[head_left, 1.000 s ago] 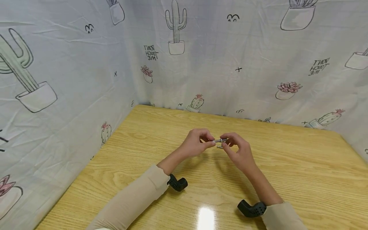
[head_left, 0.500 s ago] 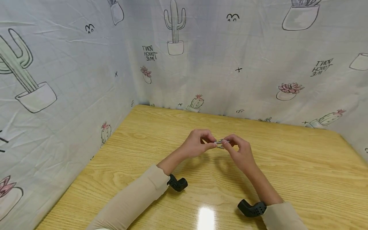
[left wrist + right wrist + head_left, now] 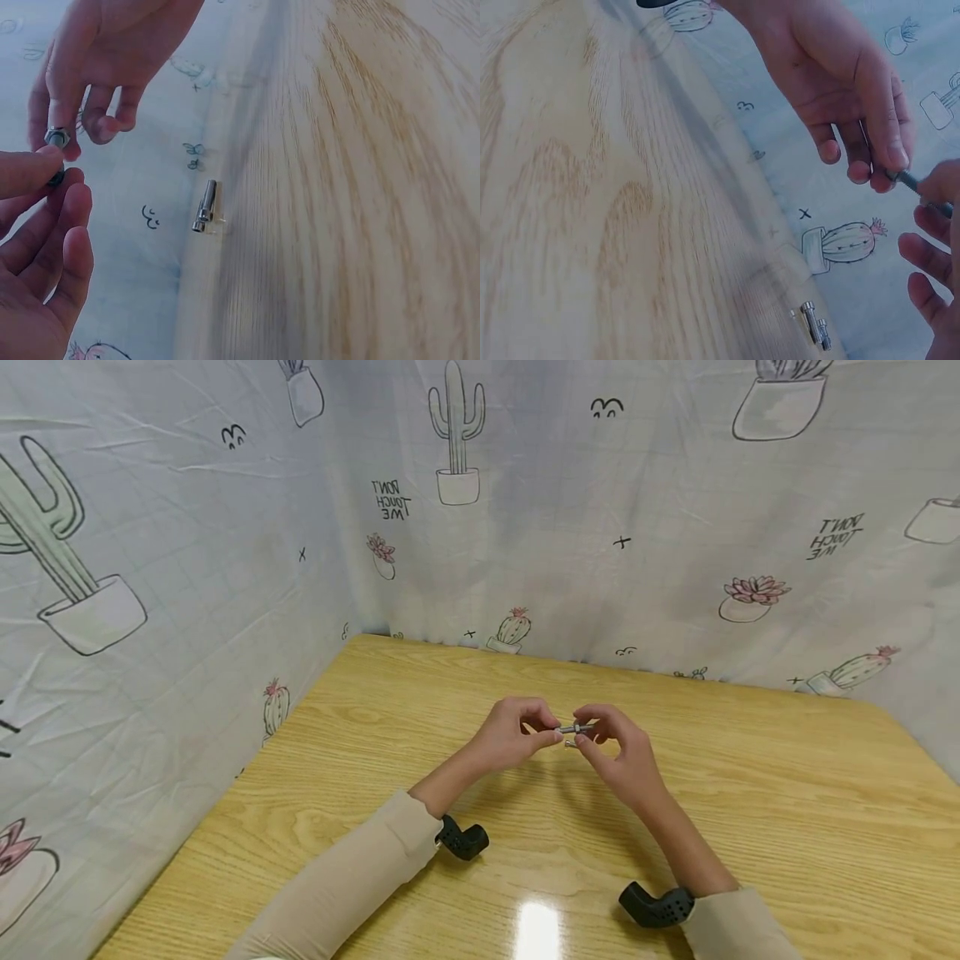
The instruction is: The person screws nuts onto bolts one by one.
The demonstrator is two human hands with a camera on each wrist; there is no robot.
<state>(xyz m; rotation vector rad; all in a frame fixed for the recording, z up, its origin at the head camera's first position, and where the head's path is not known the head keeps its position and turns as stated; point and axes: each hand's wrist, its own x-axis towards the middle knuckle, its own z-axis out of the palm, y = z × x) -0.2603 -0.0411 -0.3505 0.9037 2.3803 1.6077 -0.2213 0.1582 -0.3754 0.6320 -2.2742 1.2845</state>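
Observation:
My left hand pinches one end of a metal bolt between thumb and fingers, above the table. A hex nut sits around the bolt's shaft, and it shows clearly in the left wrist view as a nut. My right hand holds the nut between thumb and index finger, its other fingers loosely bent. In the right wrist view, the left hand has the bolt's end at its fingertips, while the right hand comes in at the edge.
Two shiny socket-head screws lie side by side on the wooden table; in the head view the right thumb partly hides them. A cactus-print cloth hangs behind and to the left. Each wrist wears a black camera mount.
The right fingertips first bunch together over the nut, then spread apart again, leaving the nut in plain sight. The left hand stays in place with the bolt.

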